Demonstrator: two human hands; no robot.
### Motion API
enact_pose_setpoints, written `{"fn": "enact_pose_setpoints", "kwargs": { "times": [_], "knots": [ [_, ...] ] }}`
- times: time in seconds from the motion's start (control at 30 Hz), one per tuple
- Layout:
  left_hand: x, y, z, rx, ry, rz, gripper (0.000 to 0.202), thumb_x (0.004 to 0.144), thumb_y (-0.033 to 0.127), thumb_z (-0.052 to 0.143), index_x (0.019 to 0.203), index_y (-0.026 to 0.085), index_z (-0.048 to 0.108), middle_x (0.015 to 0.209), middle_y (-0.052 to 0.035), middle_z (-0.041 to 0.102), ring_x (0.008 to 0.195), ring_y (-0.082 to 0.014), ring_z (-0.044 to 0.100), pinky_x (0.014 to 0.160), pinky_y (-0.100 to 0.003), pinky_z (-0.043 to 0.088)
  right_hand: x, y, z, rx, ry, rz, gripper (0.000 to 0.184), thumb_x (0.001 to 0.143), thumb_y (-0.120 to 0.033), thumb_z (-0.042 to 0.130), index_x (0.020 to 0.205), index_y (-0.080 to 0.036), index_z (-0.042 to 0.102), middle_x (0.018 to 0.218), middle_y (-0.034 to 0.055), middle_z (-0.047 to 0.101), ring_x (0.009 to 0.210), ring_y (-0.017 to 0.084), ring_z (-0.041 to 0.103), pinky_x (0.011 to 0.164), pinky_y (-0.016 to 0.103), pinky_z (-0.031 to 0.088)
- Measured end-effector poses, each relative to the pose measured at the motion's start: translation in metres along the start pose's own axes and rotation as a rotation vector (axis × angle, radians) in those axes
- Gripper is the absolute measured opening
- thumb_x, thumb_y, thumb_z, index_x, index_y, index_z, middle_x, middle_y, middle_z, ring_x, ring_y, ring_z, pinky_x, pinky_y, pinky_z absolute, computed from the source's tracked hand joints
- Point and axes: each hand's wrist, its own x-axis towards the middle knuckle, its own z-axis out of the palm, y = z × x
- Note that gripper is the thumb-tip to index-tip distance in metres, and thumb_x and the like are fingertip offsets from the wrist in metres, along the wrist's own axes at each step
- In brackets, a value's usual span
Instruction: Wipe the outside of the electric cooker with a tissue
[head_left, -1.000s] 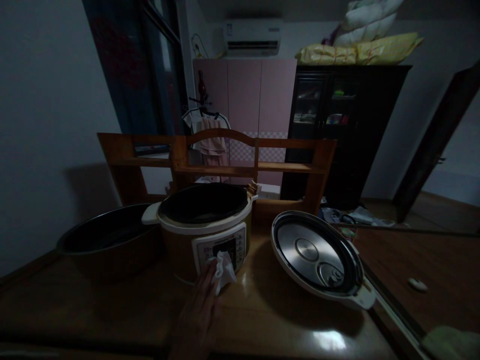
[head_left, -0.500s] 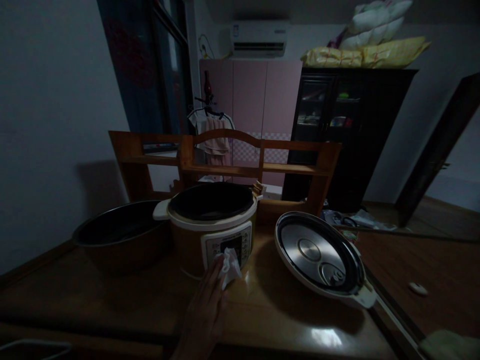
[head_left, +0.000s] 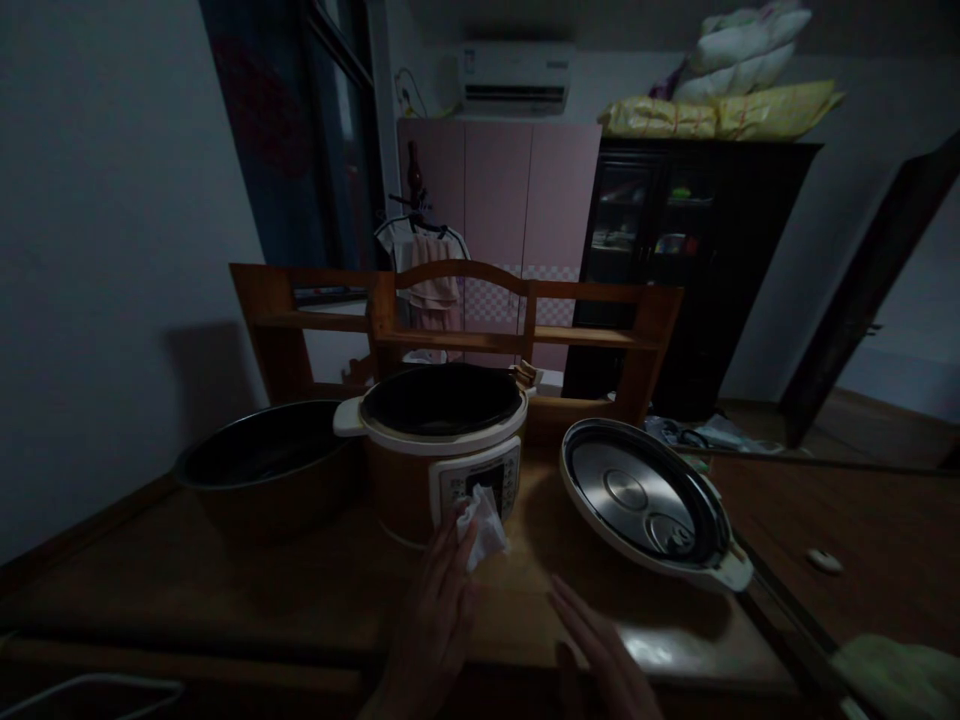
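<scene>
My left hand (head_left: 441, 600) holds a crumpled white tissue (head_left: 486, 528) against the control panel (head_left: 459, 484) on the front of an electric pressure cooker (head_left: 401, 488). The cooker stands without its lid, its dark inside showing. Low over the table's front, my right hand (head_left: 600, 640) is open, fingers stretched out, touching nothing that I can see. To the right lies the cooker lid (head_left: 592, 490), its steel underside turned up. A dark inner pot (head_left: 255, 500) sits left of the cooker.
The wooden table (head_left: 315, 600) carries a wooden shelf rack (head_left: 457, 340) along its back. Beyond stand pink wardrobes (head_left: 495, 200) and a dark cabinet (head_left: 720, 280). A small white object (head_left: 823, 561) lies on the brown surface at right.
My right hand has come into view from below. The cooker, inner pot and my left hand with the tissue appear farther right in the picture; the view has shifted.
</scene>
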Motion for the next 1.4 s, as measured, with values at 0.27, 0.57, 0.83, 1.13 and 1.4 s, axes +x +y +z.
{"fn": "enact_pose_setpoints", "kwargs": {
  "times": [0.27,0.57,0.83,1.13,1.4],
  "knots": [
    [0.007,0.012,-0.049,-0.359,-0.158,-0.063,0.055,0.107,0.037,0.018,0.161,0.034,0.009,0.165,0.0021,0.020,0.150,-0.0157,0.029,0.119,-0.038,0.041,0.015,-0.039,0.121,0.346,-0.016,0.151,0.060,0.097,-0.037,0.061,0.153,-0.026,0.044,0.151,0.0115,0.053,0.135,0.029,0.056,0.104,0.042,0.056],
    [0.033,-0.003,-0.109,-0.182,0.009,0.102,0.060,0.104,0.055,0.018,0.159,0.032,0.025,0.163,-0.0012,0.032,0.153,-0.0240,0.025,0.127,-0.051,0.028,0.044,-0.018,0.103,0.352,0.433,0.727,0.045,0.089,-0.054,0.068,0.115,-0.019,0.076,0.116,0.0111,0.076,0.105,0.029,0.072,0.090,0.037,0.056],
    [0.145,-0.055,-0.139,-0.007,0.390,0.207,0.050,0.107,0.033,0.020,0.139,0.019,0.056,0.144,-0.0070,0.058,0.144,-0.0205,0.043,0.127,-0.049,0.022,0.077,-0.021,0.103,0.360,0.411,0.627,0.044,0.101,-0.048,0.052,0.131,-0.019,0.065,0.128,0.0117,0.070,0.116,0.028,0.068,0.097,0.039,0.054],
    [0.161,-0.062,-0.116,0.129,0.491,0.156,0.055,0.106,0.032,0.021,0.089,0.020,0.072,0.097,-0.0084,0.072,0.105,-0.0233,0.063,0.109,-0.040,0.040,0.054,-0.022,0.152,0.127,0.179,0.110,0.053,0.106,-0.016,0.031,0.158,-0.029,0.034,0.160,0.0064,0.040,0.146,0.025,0.040,0.118,0.048,0.041],
    [0.166,-0.066,-0.111,0.161,0.515,0.114,0.059,0.106,0.034,0.019,0.081,0.021,0.070,0.090,-0.0083,0.070,0.097,-0.0230,0.063,0.095,-0.037,0.042,0.031,-0.013,0.113,0.159,0.006,0.206,0.049,0.104,-0.017,0.041,0.151,-0.029,0.047,0.148,0.0060,0.056,0.135,0.023,0.055,0.109,0.038,0.051]
  ]
}}
